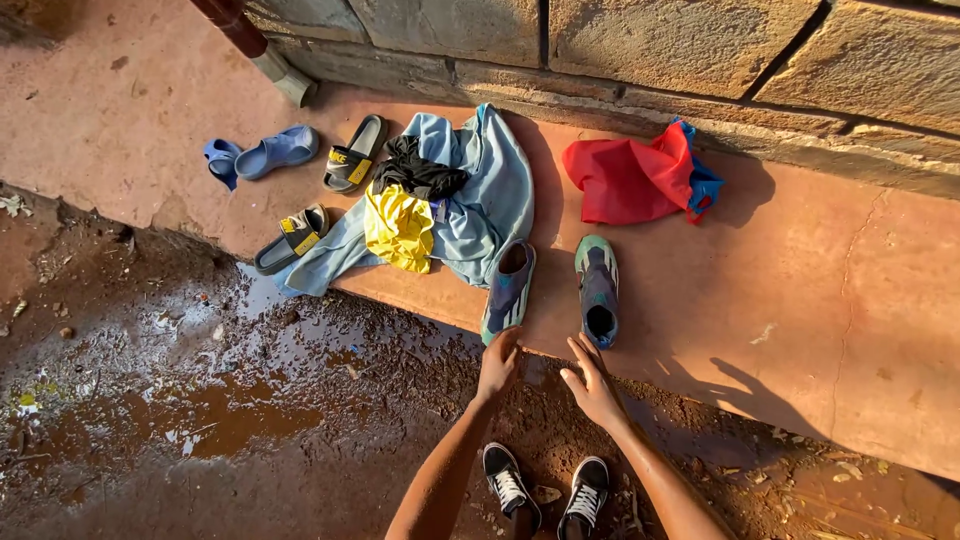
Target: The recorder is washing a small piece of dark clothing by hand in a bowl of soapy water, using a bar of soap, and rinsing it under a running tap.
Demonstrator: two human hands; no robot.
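Two dark blue-and-teal sneakers lie on a reddish concrete ledge (800,290). My left hand (498,364) touches the heel end of the left sneaker (508,288), fingers curled at its edge. Beside it, my right hand (592,384) hovers with fingers spread just below the right sneaker (598,290), holding nothing. A pile of clothes sits behind the shoes: a light blue garment (490,195), a yellow one (398,228) and a black one (420,170).
A red and blue cloth (640,178) lies by the stone wall (600,40). Two black-and-yellow slides (352,152) (292,238) and a pair of blue slides (262,152) rest at left. Wet muddy ground with puddles (220,400) lies below; my black sneakers (545,492) stand there.
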